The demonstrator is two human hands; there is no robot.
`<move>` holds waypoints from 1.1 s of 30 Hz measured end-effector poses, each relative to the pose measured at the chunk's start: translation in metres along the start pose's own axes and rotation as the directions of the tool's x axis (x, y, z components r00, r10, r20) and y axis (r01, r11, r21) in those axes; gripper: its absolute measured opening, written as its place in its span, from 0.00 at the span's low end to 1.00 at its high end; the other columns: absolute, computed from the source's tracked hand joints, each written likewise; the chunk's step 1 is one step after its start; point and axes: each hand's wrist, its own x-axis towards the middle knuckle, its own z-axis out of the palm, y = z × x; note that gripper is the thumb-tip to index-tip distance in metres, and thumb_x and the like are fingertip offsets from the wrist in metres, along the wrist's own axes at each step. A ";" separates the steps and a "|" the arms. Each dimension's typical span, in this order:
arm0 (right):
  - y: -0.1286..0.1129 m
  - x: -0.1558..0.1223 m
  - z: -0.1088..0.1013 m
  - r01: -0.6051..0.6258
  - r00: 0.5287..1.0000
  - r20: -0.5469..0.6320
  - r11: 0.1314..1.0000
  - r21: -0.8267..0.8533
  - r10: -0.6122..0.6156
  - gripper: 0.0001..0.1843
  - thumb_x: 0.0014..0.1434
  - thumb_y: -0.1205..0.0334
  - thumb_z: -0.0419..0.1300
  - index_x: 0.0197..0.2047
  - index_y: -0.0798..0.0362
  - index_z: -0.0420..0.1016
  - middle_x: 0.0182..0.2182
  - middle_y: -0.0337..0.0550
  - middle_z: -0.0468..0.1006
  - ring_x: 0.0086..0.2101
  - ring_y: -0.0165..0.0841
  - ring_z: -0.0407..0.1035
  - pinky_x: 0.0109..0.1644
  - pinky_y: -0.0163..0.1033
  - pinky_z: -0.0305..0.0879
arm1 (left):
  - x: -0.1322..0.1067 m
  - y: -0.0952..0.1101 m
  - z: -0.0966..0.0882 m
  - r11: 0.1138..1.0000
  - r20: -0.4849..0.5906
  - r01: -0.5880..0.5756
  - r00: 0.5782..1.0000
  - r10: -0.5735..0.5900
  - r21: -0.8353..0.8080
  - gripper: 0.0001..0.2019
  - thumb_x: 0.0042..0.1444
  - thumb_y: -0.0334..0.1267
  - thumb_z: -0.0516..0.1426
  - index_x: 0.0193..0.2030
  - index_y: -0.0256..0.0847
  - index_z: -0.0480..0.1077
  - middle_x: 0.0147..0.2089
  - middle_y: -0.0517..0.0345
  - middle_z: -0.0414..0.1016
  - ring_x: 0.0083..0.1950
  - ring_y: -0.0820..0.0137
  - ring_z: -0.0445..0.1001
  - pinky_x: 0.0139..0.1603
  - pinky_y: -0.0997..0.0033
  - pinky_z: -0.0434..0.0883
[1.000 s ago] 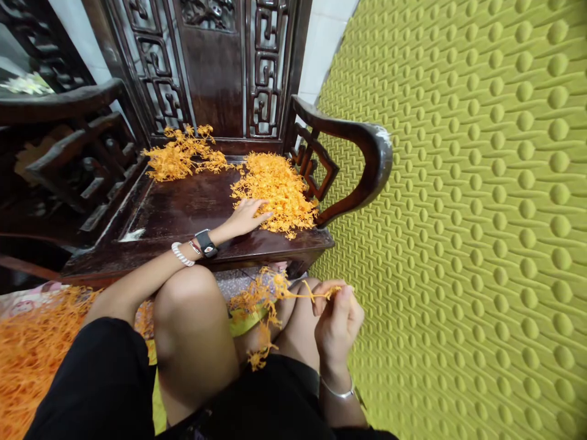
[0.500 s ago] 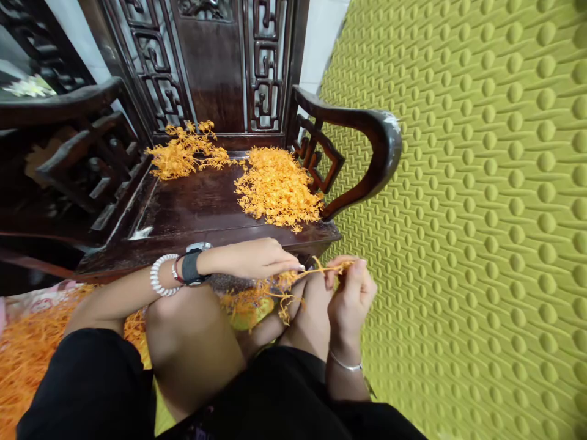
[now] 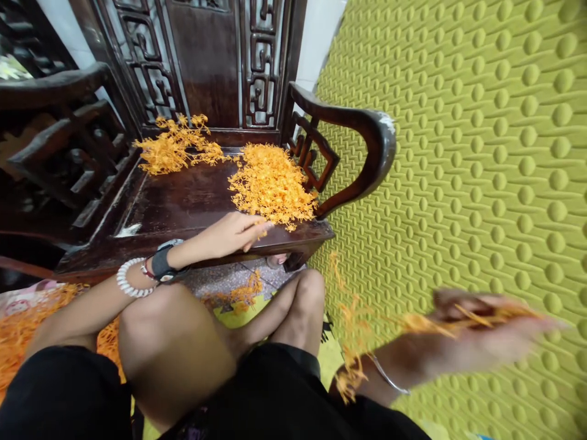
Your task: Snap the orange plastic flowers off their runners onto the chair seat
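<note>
Gripping stringy orange sprigs [image 3: 417, 324] in the right hand [image 3: 490, 345], half-curling the left hand [image 3: 236, 234], cannot tell around what, by the orange pile [image 3: 273, 183] on the wooden armchair [image 3: 186, 198], might spill bits by bumping it.

stringy orange sprigs [image 3: 352, 380] | trailing from right hand [image 3: 490, 349] | 2 heaps [image 3: 273, 183] on seat [image 3: 188, 201]

One orange heap [image 3: 172, 150] is counted toward the back left corner of the chair seat [image 3: 188, 192] and a second orange heap [image 3: 273, 183] along its right edge, while two armrests [image 3: 367, 124], one left hand [image 3: 232, 233], one right hand [image 3: 486, 345] holding one orange bunch [image 3: 424, 324], one wristband [image 3: 161, 264], one white coiled bracelet [image 3: 123, 281] and one silver bangle [image 3: 389, 380] are seen.
</note>
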 end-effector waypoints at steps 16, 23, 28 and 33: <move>0.020 -0.049 0.049 -0.268 0.886 0.397 0.963 0.017 0.240 0.23 0.63 0.44 0.50 0.31 0.54 0.72 0.16 0.32 0.58 0.18 0.24 0.52 0.23 0.32 0.48 | 0.052 -0.069 0.003 1.000 -0.399 -0.008 0.917 0.009 0.005 0.14 0.55 0.38 0.56 0.48 0.38 0.62 0.46 0.53 0.64 0.30 0.77 0.63 0.33 0.74 0.64; 0.024 -0.058 0.069 -0.366 0.766 0.586 0.929 0.059 0.265 0.22 0.65 0.47 0.49 0.30 0.55 0.71 0.14 0.33 0.61 0.16 0.23 0.52 0.21 0.31 0.47 | 0.032 -0.004 0.021 0.963 0.120 -0.267 0.955 0.270 -0.042 0.18 0.62 0.43 0.53 0.57 0.42 0.63 0.55 0.49 0.69 0.56 0.65 0.68 0.57 0.66 0.64; 0.019 -0.069 0.067 -0.423 0.664 0.719 0.896 0.134 0.206 0.22 0.66 0.47 0.47 0.31 0.54 0.70 0.14 0.32 0.62 0.14 0.22 0.50 0.19 0.31 0.47 | 0.010 0.026 0.035 0.951 0.474 -0.300 0.827 0.301 -0.079 0.23 0.61 0.45 0.55 0.60 0.39 0.59 0.57 0.46 0.68 0.54 0.64 0.69 0.54 0.66 0.65; 0.002 -0.073 0.054 -0.151 0.935 0.341 0.978 0.141 0.095 0.20 0.66 0.51 0.49 0.30 0.54 0.71 0.14 0.32 0.62 0.13 0.22 0.53 0.21 0.32 0.54 | -0.023 0.050 0.028 0.961 0.503 -0.277 0.827 0.253 -0.027 0.13 0.68 0.43 0.43 0.44 0.39 0.65 0.36 0.55 0.71 0.36 0.71 0.68 0.40 0.73 0.64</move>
